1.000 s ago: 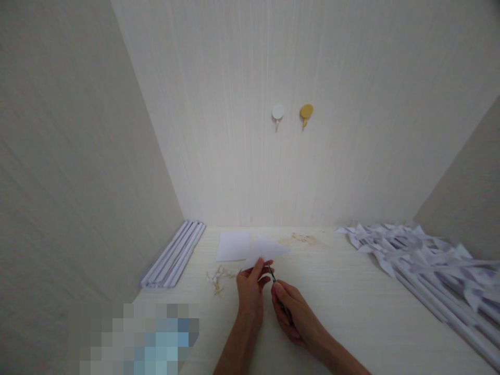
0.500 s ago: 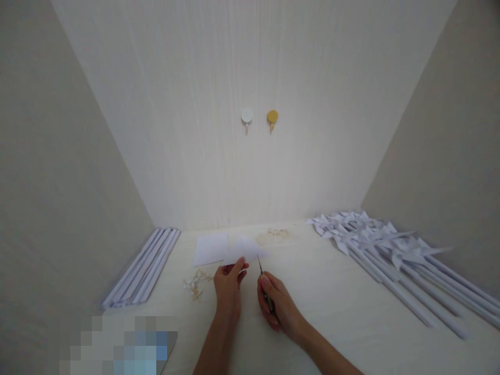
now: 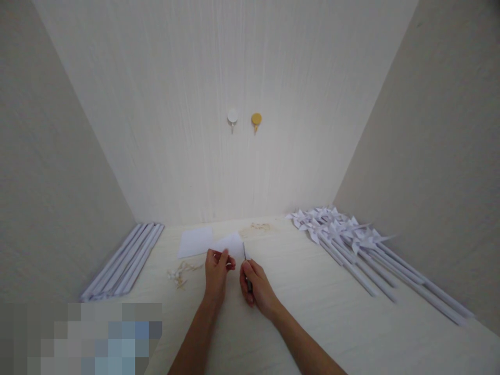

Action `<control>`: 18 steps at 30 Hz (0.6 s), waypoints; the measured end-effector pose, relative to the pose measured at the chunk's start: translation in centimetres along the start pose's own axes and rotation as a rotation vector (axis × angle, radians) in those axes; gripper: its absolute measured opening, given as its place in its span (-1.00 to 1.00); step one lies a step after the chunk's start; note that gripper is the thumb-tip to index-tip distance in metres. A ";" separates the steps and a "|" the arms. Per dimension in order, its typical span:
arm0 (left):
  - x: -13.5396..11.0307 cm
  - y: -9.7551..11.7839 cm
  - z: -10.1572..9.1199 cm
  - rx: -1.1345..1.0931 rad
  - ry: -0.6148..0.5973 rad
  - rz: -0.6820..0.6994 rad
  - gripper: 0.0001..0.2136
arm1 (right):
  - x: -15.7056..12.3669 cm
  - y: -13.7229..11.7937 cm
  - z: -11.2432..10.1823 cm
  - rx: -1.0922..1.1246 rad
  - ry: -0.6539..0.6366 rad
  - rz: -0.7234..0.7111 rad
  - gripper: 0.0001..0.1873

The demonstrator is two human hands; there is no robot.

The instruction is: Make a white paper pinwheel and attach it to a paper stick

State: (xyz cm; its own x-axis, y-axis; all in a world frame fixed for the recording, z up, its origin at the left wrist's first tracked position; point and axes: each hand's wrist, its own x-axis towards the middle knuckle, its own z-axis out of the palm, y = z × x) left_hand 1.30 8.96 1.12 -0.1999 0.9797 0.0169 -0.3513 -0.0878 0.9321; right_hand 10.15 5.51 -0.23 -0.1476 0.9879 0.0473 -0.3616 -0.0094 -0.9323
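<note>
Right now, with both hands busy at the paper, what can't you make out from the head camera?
All in the head view:
- White paper: the left hand hides part of its near edge.
- Pointed tool: the right hand wraps most of its handle; exact type unclear.
- Paper pinwheels: they overlap, so no sure count.
- Tan bits: too small and blurred to identify.
- Bottom-left corner: a pixelated patch masks it.
</note>
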 end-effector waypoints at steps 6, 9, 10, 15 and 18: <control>0.0 -0.3 0.1 0.076 -0.043 0.058 -0.80 | 0.5 -0.3 0.0 0.115 0.068 -0.001 -0.70; 0.0 -0.4 0.3 0.103 -0.054 0.062 -0.78 | 0.6 -0.6 0.1 0.102 0.126 0.000 -0.71; -0.1 -0.4 0.3 0.110 -0.055 0.061 -0.78 | 0.6 -0.7 0.1 0.093 0.145 0.001 -0.71; 0.0 -0.3 0.4 0.140 -0.066 0.061 -0.78 | 0.7 -0.7 0.2 0.083 0.182 0.013 -0.72; 0.1 -0.3 0.3 0.121 -0.074 0.063 -0.78 | 0.9 -0.8 -0.1 0.071 0.238 0.003 -0.72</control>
State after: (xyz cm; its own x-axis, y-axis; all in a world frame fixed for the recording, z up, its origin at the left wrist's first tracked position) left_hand 1.69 9.16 1.00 -0.1481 0.9839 0.0996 -0.2261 -0.1317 0.9652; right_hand 10.37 6.39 0.49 0.0689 0.9964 -0.0489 -0.4266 -0.0148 -0.9043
